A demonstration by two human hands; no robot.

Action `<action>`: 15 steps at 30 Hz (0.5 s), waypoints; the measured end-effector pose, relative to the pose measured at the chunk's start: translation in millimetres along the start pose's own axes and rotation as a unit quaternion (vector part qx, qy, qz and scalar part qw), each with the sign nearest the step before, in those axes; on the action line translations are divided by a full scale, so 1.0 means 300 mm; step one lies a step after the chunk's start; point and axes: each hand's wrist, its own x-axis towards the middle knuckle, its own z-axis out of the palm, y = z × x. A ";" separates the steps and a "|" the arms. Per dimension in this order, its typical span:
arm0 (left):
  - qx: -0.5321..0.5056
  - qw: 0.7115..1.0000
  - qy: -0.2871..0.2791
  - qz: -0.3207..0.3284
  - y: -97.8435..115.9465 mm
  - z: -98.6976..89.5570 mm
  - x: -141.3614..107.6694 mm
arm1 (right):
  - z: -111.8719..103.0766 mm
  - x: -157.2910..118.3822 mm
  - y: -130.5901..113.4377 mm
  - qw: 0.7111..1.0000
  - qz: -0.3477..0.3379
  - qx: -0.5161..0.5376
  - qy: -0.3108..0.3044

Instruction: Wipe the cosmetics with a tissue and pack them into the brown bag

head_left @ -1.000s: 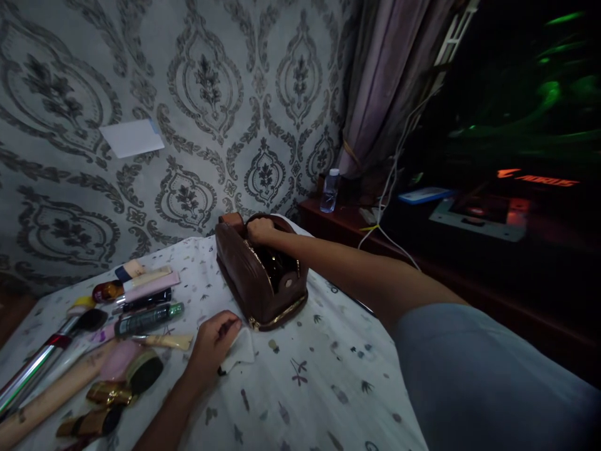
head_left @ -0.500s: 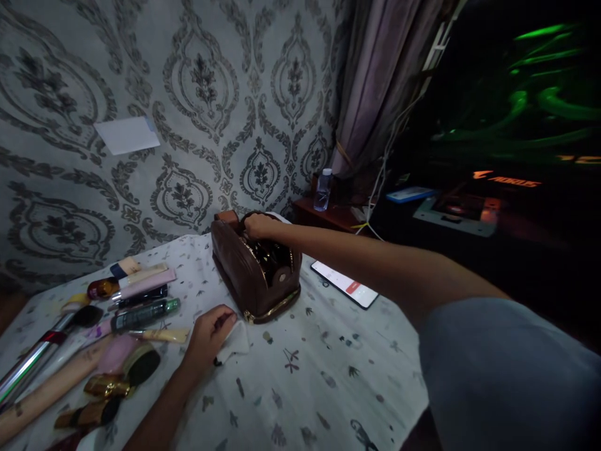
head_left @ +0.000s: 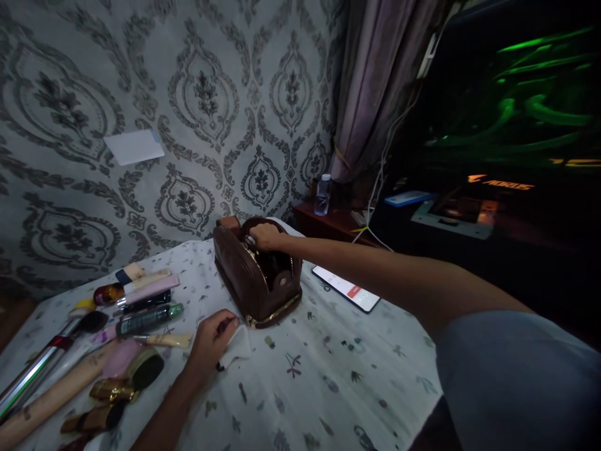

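Note:
A brown leather bag [head_left: 241,272] stands unzipped on the patterned cloth, its dark inside showing several small shiny things. My right hand [head_left: 266,238] is at the bag's open top, fingers curled down around a small silvery item whose kind I cannot make out. Low and to the left of the bag, my left hand [head_left: 211,338] rests on the cloth with its fingers curled, touching a folded white piece [head_left: 238,346]; the fingertips are partly hidden.
Cosmetic tubes [head_left: 150,318], bottles and brushes lie spread at the left. A lit phone [head_left: 346,289] lies under my right forearm. Behind are a clear bottle [head_left: 322,195] on a reddish stand, cables and a dark computer case [head_left: 488,207].
My right hand has come up slightly from inside the bag, and a silvery item now shows at its fingers. The view has shifted a little; my left hand stays beside the white piece.

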 end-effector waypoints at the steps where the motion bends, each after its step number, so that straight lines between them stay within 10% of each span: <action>1: 0.001 1.000 -0.003 -0.001 -0.002 0.000 0.000 | 0.000 -0.002 0.001 1.000 0.000 0.003 0.003; 15: -0.007 1.000 0.001 -0.027 0.000 0.004 0.001 | 0.035 0.008 0.026 0.997 -0.068 0.021 0.042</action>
